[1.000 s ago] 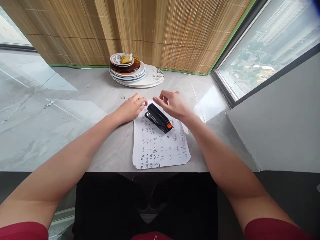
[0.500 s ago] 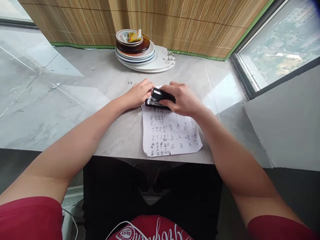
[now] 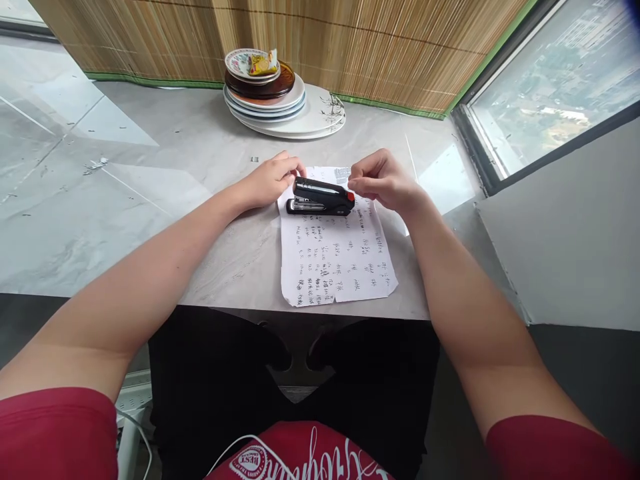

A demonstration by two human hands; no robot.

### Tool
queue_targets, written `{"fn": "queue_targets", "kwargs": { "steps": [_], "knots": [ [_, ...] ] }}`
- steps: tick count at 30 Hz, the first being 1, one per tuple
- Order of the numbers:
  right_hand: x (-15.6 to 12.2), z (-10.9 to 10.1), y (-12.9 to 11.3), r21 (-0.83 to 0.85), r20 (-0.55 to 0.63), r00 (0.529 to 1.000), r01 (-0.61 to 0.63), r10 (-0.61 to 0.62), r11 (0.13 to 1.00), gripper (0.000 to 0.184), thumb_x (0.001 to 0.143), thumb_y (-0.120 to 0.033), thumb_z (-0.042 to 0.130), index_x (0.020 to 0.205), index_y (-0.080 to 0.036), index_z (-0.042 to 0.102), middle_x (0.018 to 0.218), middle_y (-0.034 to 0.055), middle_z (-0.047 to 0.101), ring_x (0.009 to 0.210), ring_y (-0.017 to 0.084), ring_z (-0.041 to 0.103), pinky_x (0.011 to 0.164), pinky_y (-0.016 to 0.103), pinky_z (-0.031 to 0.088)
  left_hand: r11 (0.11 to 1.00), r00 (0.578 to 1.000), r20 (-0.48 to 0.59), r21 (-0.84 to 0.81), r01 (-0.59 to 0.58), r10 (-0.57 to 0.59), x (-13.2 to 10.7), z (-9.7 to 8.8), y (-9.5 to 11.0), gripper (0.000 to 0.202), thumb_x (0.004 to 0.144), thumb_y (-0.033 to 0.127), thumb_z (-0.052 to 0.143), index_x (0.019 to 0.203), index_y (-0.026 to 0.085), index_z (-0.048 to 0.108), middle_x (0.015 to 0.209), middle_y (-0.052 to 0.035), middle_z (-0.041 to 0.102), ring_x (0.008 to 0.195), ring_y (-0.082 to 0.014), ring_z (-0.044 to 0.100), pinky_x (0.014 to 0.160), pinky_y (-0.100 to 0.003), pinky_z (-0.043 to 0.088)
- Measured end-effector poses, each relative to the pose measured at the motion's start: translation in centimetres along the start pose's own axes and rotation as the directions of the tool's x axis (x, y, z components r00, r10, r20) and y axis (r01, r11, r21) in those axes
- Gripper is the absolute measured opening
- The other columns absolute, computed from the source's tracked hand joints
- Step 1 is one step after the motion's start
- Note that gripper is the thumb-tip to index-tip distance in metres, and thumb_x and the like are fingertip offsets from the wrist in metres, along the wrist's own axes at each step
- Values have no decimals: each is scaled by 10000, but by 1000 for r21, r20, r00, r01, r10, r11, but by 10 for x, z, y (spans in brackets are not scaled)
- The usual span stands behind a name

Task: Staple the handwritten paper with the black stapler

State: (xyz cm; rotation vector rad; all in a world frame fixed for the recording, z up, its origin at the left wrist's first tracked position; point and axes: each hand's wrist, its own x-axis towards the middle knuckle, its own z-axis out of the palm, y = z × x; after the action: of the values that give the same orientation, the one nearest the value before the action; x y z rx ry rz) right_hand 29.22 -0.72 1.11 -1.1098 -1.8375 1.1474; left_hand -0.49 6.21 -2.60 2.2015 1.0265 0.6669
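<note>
A black stapler [image 3: 323, 198] with a red piece at its rear lies across the upper part of a sheet of handwritten paper [image 3: 340, 267]. Its front end points left. My left hand [image 3: 274, 180] rests at the paper's upper left edge, fingers bent onto it beside the stapler's front. At the stapler's rear, my right hand [image 3: 384, 179] is curled closed, its thumb against the index finger. The fingertips are close to the red piece; whether anything is pinched in them is hidden.
Stacked plates [image 3: 280, 107] stand at the back, a small yellow packet [image 3: 263, 63] on top. Loose staples [image 3: 255, 159] and a small pile of bits [image 3: 96, 165] lie on the grey tabletop [image 3: 200, 143]. A bamboo blind [image 3: 300, 40] hangs behind, with a window [image 3: 555, 100] at right.
My right hand has let go of the stapler's body and moved right, its fingers curling. The stapler now stands uncovered on the paper. My left hand stays at the paper's edge.
</note>
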Motion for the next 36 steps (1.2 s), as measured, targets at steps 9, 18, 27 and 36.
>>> {"fn": "queue_targets", "kwargs": {
  "steps": [9,18,27,36],
  "knots": [
    [1,0,-9,396,276,959,-56,-60,916,356,748,-185,819,1043,-215,623,955,-21,636,504,27,322,369,207,266,999,996,90,53,-4,0,-7,-11,31,186,962,164,553,1063,193,706,1116,-83,630,1083,-259,610,1060,-411,475],
    [4,-6,-3,264,429,897,-240,109,934,437,822,-244,747,1256,-228,698,1288,58,704,507,31,470,414,223,402,992,1000,19,-123,11,-9,0,-10,20,246,837,81,561,979,194,727,1029,-70,658,1002,-231,591,948,-371,487],
    [4,-3,-15,218,379,925,-124,34,968,397,785,-180,774,1174,-186,696,1326,88,682,577,25,462,414,192,369,877,975,-150,-475,76,-166,6,-14,18,319,605,12,537,837,172,687,869,-49,621,778,-175,533,661,-302,416],
    [0,-1,-18,26,115,993,33,-36,999,395,819,-416,833,1126,-196,721,946,31,645,683,118,473,525,292,418,805,953,-189,-588,82,-235,6,-13,19,231,618,40,566,780,177,657,795,-40,580,669,-145,503,581,-285,391]
  ]
}}
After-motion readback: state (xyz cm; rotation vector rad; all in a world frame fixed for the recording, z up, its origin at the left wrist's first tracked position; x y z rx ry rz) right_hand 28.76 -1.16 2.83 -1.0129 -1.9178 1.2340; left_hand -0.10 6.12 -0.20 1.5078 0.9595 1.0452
